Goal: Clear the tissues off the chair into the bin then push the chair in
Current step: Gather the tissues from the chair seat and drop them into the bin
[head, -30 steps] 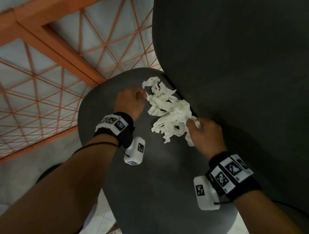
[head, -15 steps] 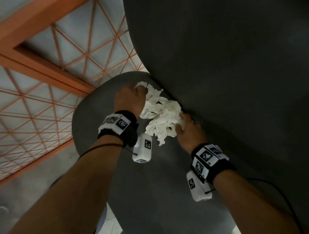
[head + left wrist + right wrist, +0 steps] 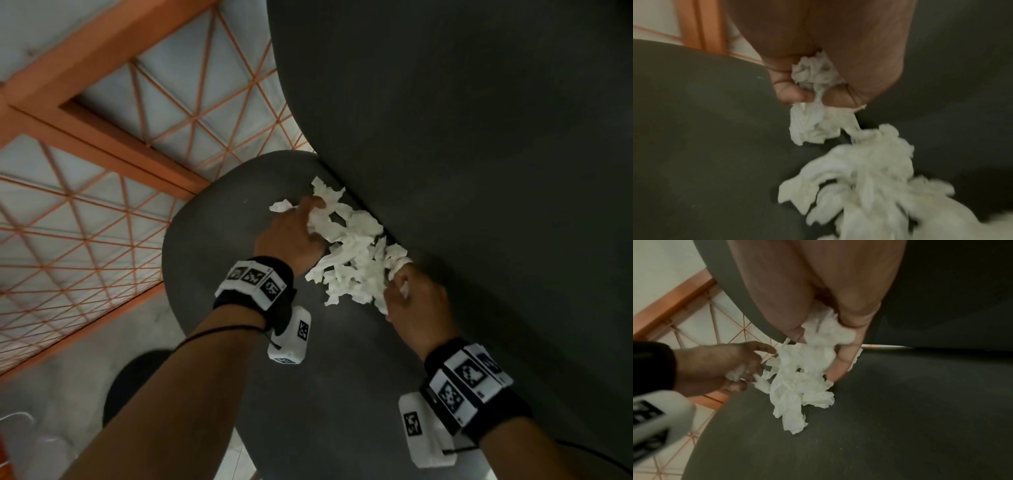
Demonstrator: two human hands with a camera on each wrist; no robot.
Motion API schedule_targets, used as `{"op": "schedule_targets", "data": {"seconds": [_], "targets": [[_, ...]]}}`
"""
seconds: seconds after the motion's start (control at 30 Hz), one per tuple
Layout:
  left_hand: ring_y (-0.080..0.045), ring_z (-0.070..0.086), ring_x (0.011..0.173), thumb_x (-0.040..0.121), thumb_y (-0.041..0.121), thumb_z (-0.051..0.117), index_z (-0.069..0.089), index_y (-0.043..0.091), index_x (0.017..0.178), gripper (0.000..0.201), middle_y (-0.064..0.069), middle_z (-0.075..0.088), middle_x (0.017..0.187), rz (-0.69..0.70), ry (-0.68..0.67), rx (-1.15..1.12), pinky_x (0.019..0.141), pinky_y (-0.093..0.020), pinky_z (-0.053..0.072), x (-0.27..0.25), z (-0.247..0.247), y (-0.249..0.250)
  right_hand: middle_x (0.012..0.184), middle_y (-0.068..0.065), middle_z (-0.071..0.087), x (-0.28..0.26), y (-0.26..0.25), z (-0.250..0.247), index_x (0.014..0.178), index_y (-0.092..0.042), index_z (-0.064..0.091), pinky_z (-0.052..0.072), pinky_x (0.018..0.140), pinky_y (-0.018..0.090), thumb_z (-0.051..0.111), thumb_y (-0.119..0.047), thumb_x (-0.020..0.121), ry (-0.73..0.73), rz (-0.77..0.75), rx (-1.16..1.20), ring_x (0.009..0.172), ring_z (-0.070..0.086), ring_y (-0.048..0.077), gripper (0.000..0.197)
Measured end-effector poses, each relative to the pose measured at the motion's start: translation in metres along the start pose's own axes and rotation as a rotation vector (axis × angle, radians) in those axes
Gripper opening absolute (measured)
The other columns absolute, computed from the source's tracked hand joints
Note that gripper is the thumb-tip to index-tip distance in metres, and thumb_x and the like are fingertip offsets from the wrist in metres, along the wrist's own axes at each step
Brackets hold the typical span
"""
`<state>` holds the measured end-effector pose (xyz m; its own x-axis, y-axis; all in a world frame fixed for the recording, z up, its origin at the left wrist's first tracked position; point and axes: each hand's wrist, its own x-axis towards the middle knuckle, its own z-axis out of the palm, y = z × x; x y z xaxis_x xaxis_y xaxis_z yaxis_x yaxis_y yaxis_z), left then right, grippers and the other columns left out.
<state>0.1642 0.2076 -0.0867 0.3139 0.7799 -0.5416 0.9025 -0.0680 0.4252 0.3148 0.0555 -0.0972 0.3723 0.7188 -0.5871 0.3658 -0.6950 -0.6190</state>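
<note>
A heap of crumpled white tissues [image 3: 352, 253] lies on the dark grey chair seat [image 3: 219, 246], close against the chair back [image 3: 479, 137]. My left hand [image 3: 291, 236] grips the far left end of the heap; in the left wrist view a wad of tissue [image 3: 816, 73] is bunched inside the curled fingers [image 3: 791, 94]. My right hand [image 3: 411, 301] grips the near right end, and the right wrist view shows tissue [image 3: 826, 331] held between thumb and fingers [image 3: 842, 363]. The loose middle of the heap [image 3: 793, 386] trails on the seat between both hands.
An orange lattice frame [image 3: 102, 192] over pale tiles lies to the left of the chair. A dark round object [image 3: 137, 380] sits on the grey floor at lower left. No bin is in view.
Both hands have closed round the two ends of the tissue heap. The heap first bunched together between them, then spread a little as the right hand drew back.
</note>
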Motion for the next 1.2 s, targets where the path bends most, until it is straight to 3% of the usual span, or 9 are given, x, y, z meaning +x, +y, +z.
{"op": "schedule_targets", "data": {"seconds": [0.1,0.2,0.47,0.6,0.7,0.8,0.93,1.03,1.2], "targets": [[-0.028,0.057,0.11,0.089,0.038,0.058,0.031,0.046,0.137,0.056,-0.004,0.055,0.126,0.048,-0.142,0.217,0.092,-0.047,0.051,0.005,0.014,0.006,0.077,0.004,0.056,-0.004,0.002,-0.004,0.084,-0.012,0.048,0.044,0.055,0.026,0.051,-0.006,0.09,0.058,0.0,0.039,0.063,0.054,0.013,0.009],[-0.028,0.053,0.12,0.091,0.04,0.059,0.046,0.033,0.135,0.047,-0.003,0.052,0.133,0.021,-0.101,0.268,0.096,-0.044,0.048,0.007,0.02,0.008,0.081,0.003,0.056,-0.004,-0.005,-0.007,0.094,-0.017,0.049,0.04,0.05,0.024,0.046,-0.012,0.093,0.004,0.046,0.132,0.062,0.052,0.011,0.006],[-0.022,0.057,0.087,0.091,0.033,0.056,0.065,0.01,0.11,0.032,-0.004,0.057,0.1,0.0,0.209,0.011,0.075,-0.029,0.041,-0.036,0.019,-0.006,0.117,-0.003,0.059,0.023,-0.037,-0.001,0.117,-0.034,0.046,0.046,0.083,0.035,0.053,-0.07,0.079,-0.129,0.054,-0.037,0.1,0.056,0.019,0.053],[-0.029,0.063,0.078,0.09,0.044,0.041,0.062,0.008,0.084,0.042,-0.008,0.062,0.085,-0.11,0.249,-0.235,0.073,-0.042,0.054,-0.06,0.028,-0.028,0.134,-0.009,0.054,0.038,-0.054,0.022,0.132,-0.042,0.035,0.042,0.101,0.044,0.056,-0.078,0.069,-0.248,-0.088,-0.187,0.121,0.053,0.023,0.076],[-0.027,0.069,0.081,0.085,0.041,0.04,0.06,0.017,0.103,0.036,-0.006,0.068,0.09,-0.124,0.258,-0.395,0.069,-0.05,0.059,-0.073,0.031,-0.036,0.129,-0.003,0.058,0.04,-0.066,0.04,0.13,-0.03,0.047,0.046,0.093,0.035,0.061,-0.069,0.073,-0.282,-0.169,-0.203,0.116,0.057,0.024,0.07],[-0.016,0.069,0.086,0.086,0.006,0.045,0.051,0.032,0.126,0.048,0.007,0.067,0.101,-0.065,0.269,-0.433,0.069,-0.043,0.06,-0.083,0.029,-0.039,0.128,0.005,0.058,0.04,-0.071,0.052,0.119,-0.021,0.059,0.046,0.085,0.035,0.053,-0.054,0.086,-0.276,-0.16,-0.301,0.109,0.059,0.03,0.047],[-0.014,0.067,0.084,0.08,-0.014,0.043,0.07,0.022,0.096,0.048,0.009,0.07,0.092,-0.062,0.345,-0.568,0.054,-0.023,0.054,-0.088,0.019,-0.035,0.089,0.005,0.066,0.038,-0.061,0.054,0.082,-0.013,0.06,0.047,0.078,0.031,0.05,-0.033,0.091,-0.255,-0.112,-0.041,0.088,0.061,0.026,0.024],[-0.025,0.062,0.065,0.083,-0.002,0.042,0.063,0.011,0.067,0.03,-0.006,0.067,0.069,-0.254,0.499,-0.681,0.042,-0.026,0.047,-0.077,0.006,-0.033,0.059,0.0,0.057,0.032,-0.045,0.044,0.059,-0.008,0.053,0.042,0.065,0.028,0.055,-0.025,0.088,-0.172,-0.053,0.068,0.066,0.057,0.019,0.034],[-0.02,0.057,0.067,0.091,0.037,0.051,0.062,0.008,0.072,0.037,-0.003,0.063,0.068,-0.257,0.411,-0.44,0.06,-0.027,0.042,-0.037,-0.012,-0.022,0.094,0.009,0.067,0.029,-0.021,0.027,0.092,-0.004,0.065,0.051,0.08,0.031,0.063,-0.015,0.083,-0.045,-0.04,0.112,0.09,0.063,0.021,0.015]]}}
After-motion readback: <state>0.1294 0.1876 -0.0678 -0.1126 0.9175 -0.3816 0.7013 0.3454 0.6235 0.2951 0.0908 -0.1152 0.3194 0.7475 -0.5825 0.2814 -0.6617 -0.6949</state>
